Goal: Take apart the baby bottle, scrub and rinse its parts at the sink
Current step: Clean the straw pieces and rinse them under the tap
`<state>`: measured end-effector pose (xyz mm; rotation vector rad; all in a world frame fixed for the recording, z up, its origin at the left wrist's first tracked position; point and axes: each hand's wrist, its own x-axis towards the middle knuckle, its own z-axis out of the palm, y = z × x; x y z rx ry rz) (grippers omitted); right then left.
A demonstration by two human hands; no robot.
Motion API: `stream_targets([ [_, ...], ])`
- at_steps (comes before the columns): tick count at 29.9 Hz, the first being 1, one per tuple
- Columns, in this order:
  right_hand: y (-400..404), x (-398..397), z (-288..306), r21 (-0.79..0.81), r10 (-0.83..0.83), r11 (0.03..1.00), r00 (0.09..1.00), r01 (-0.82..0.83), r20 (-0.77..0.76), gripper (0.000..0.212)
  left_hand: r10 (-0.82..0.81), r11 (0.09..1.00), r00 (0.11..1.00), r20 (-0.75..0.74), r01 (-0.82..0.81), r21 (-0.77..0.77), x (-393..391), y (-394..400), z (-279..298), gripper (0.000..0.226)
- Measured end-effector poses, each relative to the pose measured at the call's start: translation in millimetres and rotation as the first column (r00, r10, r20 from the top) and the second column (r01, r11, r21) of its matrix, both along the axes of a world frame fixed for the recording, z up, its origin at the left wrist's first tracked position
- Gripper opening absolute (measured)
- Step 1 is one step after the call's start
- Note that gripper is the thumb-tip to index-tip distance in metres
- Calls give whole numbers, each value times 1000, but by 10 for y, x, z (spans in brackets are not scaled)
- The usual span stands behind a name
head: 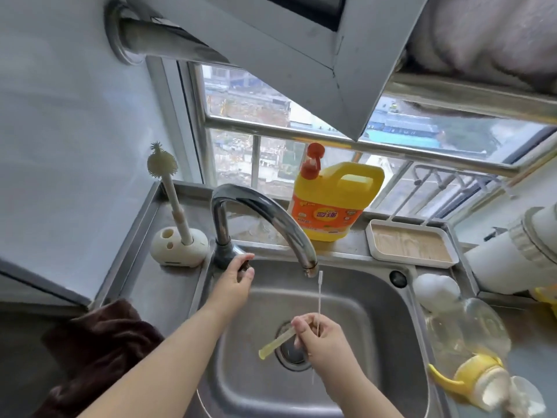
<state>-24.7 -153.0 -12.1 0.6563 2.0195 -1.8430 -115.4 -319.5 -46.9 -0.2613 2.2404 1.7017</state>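
the right hand (324, 342) pinches two items together over the drain: a pale yellow translucent straw tube (275, 342), angled down to the left, and a thin white straw brush (319, 297) that rises nearly vertical, its small bristled tip just beside the spout outlet. the brush's lower end shows again below the hand; the section between is hidden by the fingers. the left hand (236, 282) grips the faucet handle (244, 266), a dark knob mostly covered by the curled fingers. the faucet (265, 212) is a curved, polished metal gooseneck; whether water flows from it is hard to make out. the sink (376, 303) is brushed stainless steel with a round strainer drain (294, 354), partly covered by the tube and the right hand. on the right rim lies the clear bottle body (470, 327), distorted by the wide lens, with a yellow handled collar (473, 372) and blurred clear parts nearer the lower right corner, partly cut off. a white rounded piece (434, 289) sits above them. behind the sink stand a yellow detergent jug (331, 206) with a red pump, a white rectangular tray (411, 242), and a white silicone bottle brush (171, 188) upright in an egg-shaped holder (177, 248). a dark brown towel (99, 348) drapes at the left.
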Motion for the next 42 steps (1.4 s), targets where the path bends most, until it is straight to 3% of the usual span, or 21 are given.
stream_targets([
  [4,-16,9,-98,-9,-58,998,998,58,3,18,-29,992,1000,4,28,119,-89,22,-62,21],
  [11,-126,21,-166,-16,-45,999,999,45,-23,18,-23,985,999,-34,29,171,-132,-37,-198,35],
  [17,-150,42,-165,32,-19,999,1000,20,-24,17,21,991,997,-80,-10,135,-190,-62,-247,39],
  [23,-138,-54,-91,56,5,998,998,-1,-58,17,-10,998,999,-30,12,67,-289,-126,-291,38],
  [27,-150,-38,-104,33,-26,999,998,28,-64,18,38,997,998,-48,-35,64,-252,-60,-291,29],
  [38,-147,180,-174,99,-47,994,998,50,-30,19,91,992,996,-24,-89,88,-232,-11,-267,45],
  [42,-124,171,-120,97,-63,993,997,67,-44,19,88,992,996,-23,-86,88,-220,11,-234,33],
])
